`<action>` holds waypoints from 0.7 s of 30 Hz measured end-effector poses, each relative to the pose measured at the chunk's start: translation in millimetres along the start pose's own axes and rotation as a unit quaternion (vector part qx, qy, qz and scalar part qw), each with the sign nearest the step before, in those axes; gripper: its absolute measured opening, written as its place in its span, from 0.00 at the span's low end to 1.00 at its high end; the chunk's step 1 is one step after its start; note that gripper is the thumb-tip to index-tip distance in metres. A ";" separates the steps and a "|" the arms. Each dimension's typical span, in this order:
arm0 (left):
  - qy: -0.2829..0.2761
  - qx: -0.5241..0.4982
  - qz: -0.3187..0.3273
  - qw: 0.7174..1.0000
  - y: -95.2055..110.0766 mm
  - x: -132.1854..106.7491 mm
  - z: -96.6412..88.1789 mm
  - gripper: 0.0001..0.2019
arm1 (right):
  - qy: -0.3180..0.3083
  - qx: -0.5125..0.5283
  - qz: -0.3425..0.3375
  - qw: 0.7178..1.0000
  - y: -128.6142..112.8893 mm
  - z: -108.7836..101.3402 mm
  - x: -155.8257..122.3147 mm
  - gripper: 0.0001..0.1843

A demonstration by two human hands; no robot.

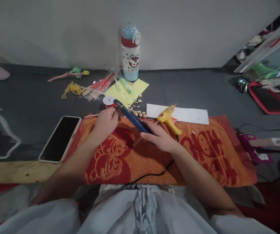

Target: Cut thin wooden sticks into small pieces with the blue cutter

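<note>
Dark tabletop (pixel 184 87) carries an orange towel (pixel 149 161), probably spread as padding, over which the right hand (pixel 161 137) grips a blue tool (pixel 133 119), slanted far left, likely to keep its end by the curled left hand (pixel 107 122), whose contents I cannot tell.

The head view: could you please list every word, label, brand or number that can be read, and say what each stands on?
"SO CUTE": on the water bottle.
Orange towel: large red shapes, possibly lettering, that I cannot read.
Purple item at right: markings too small and blurred to read.
Dark blue object in the right hand: no text I can make out.
</note>
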State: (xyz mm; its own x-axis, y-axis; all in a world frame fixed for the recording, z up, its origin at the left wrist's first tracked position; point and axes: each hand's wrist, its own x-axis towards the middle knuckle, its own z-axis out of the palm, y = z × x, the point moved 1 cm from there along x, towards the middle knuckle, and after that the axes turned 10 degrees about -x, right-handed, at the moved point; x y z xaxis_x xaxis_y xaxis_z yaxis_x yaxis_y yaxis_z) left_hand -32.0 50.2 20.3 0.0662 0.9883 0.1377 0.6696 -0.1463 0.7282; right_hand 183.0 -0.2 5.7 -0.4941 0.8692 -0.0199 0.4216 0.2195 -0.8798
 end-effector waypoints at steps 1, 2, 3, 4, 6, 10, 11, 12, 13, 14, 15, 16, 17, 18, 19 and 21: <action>-0.005 0.002 0.003 1.000 0.1 0.2 -0.9 0.12 | -0.003 0.003 -0.001 1.000 0.6 -0.1 0.0 0.29; -0.010 0.003 0.006 1.000 0.3 0.6 -2.0 0.12 | -0.005 0.007 -0.002 1.000 1.0 -0.3 0.0 0.28; -0.015 0.002 0.010 1.000 0.4 1.0 -3.0 0.12 | -0.005 0.010 -0.003 1.000 1.3 -0.4 0.1 0.28; -0.018 0.000 0.013 1.000 0.5 1.4 -3.9 0.12 | -0.006 0.013 -0.004 1.000 1.3 -0.4 0.1 0.28; -0.021 -0.004 0.017 1.000 0.7 2.1 -5.4 0.12 | -0.003 0.015 -0.006 1.000 0.4 -0.4 0.3 0.28; -0.029 0.002 0.024 0.999 1.5 1.7 -5.6 0.12 | 0.002 0.010 -0.004 1.000 -2.5 1.0 0.4 0.28; -0.031 0.019 0.028 0.999 1.7 1.3 -5.0 0.12 | 0.005 0.005 -0.002 1.000 -2.9 1.8 0.4 0.28; -0.030 0.046 0.035 0.998 2.0 0.6 -4.1 0.12 | 0.010 0.000 0.000 1.000 -3.0 2.8 0.5 0.28; -0.019 0.081 0.048 0.995 2.5 -0.2 -3.1 0.11 | 0.016 -0.006 0.002 1.000 -2.7 4.0 0.5 0.28; 0.003 0.117 0.067 0.991 3.2 -1.3 -2.3 0.10 | 0.027 -0.012 0.001 1.000 -2.3 5.1 0.7 0.28; 0.037 0.150 0.090 0.984 4.1 -2.7 -1.8 0.09 | 0.039 -0.018 0.002 0.999 -1.7 6.2 0.8 0.28; 0.075 0.173 0.115 0.975 5.4 -4.5 -1.4 0.08 | 0.048 -0.022 0.006 0.999 -0.9 7.3 0.9 0.28; 0.108 0.185 0.140 0.967 6.9 -6.6 -1.2 0.08 | 0.060 -0.025 0.010 0.998 -0.2 8.1 1.1 0.28; 0.128 0.189 0.162 0.960 8.7 -9.1 -0.9 0.09 | 0.071 -0.026 0.015 0.997 0.5 8.7 1.3 0.28; 0.128 0.186 0.178 0.958 10.6 -11.7 -0.3 0.09 | 0.080 -0.024 0.018 0.996 0.9 9.2 1.6 0.28; 0.067 0.162 0.187 0.967 14.7 -16.9 2.6 0.12 | 0.093 -0.009 0.018 0.995 1.0 10.0 1.9 0.28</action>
State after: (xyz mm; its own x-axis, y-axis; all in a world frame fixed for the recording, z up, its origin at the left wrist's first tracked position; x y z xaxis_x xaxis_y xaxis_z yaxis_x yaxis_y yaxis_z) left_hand -21.3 31.5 26.9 0.2661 0.8509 0.4530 0.8154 -0.4493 0.3650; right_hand 174.8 -2.8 0.0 -0.3303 0.9431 0.0389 0.4512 0.1940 -0.8711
